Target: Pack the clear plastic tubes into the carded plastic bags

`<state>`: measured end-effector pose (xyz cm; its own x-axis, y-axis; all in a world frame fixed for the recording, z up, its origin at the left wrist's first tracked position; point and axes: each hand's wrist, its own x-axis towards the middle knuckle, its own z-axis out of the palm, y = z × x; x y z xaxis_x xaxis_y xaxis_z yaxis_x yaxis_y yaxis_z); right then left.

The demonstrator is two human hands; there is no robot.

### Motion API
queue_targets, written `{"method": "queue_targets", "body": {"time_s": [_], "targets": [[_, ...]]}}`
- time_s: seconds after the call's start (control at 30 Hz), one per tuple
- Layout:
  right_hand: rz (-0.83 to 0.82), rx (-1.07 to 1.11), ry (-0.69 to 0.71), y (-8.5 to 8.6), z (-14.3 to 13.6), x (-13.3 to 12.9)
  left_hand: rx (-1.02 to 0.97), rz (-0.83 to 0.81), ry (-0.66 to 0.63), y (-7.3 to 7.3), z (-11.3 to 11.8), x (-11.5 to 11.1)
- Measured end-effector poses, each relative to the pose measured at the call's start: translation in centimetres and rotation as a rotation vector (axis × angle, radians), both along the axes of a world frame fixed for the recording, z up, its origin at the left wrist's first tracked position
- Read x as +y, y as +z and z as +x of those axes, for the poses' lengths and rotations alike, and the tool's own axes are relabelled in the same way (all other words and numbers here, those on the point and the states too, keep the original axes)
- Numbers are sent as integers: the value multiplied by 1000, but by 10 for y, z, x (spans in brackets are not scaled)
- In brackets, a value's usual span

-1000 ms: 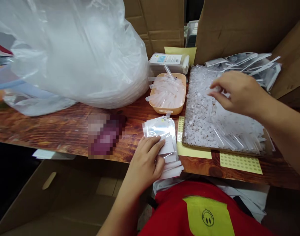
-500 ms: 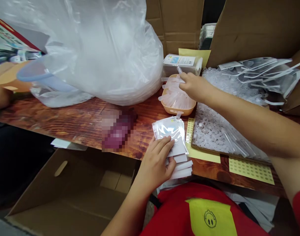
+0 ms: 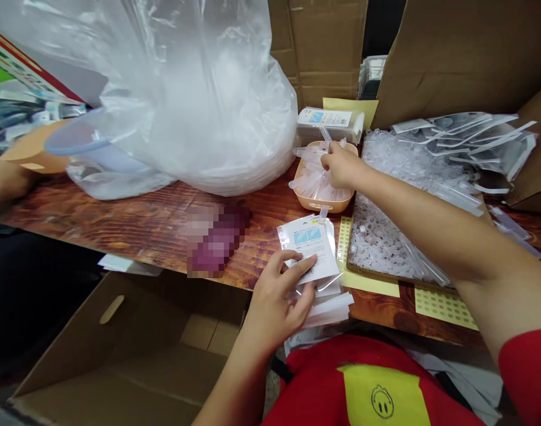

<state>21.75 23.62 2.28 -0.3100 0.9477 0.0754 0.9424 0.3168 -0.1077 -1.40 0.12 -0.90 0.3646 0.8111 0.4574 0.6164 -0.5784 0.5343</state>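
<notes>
I'm watching the right hand [image 3: 345, 167] working in the orange tub [image 3: 339, 206], fingers curling among clear plastic pieces [image 3: 312, 182], grip impossible to tell, while the left hand [image 3: 274, 299] is resting open-fingered on the printed packets [image 3: 312, 239] lying just nearer me.

Your clear packets [image 3: 329, 305] lie flat, loosely fanned, by the counter's [image 3: 146, 219] near edge, the top one showing a white card [image 3: 324, 249] with blue pictures. Farther back, your translucent tubes [image 3: 314, 177] lie jumbled in the peach basket [image 3: 335, 206].
</notes>
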Motion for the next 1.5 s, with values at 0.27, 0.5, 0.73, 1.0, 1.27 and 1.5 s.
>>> {"method": "queue_targets", "body": {"time_s": [0.27, 0.5, 0.73, 1.0, 1.27, 1.5], "targets": [[217, 333, 73, 14, 23, -16, -123, 3, 64, 1, 1, 0], [345, 1079, 451, 56, 35, -161, -452, -216, 163, -4, 16, -1], [-156, 1271, 335, 32, 19, -259, -831, -451, 221, 2, 39, -7], [-39, 1352, 53, -20, 15, -270, -949, -557, 141, 7, 45, -11], [327, 918, 98, -27, -15, -277, -946, -578, 129, 8, 52, -19], [20, 816, 231, -5, 4, -259, -1060, -620, 147, 8, 44, -13]]}}
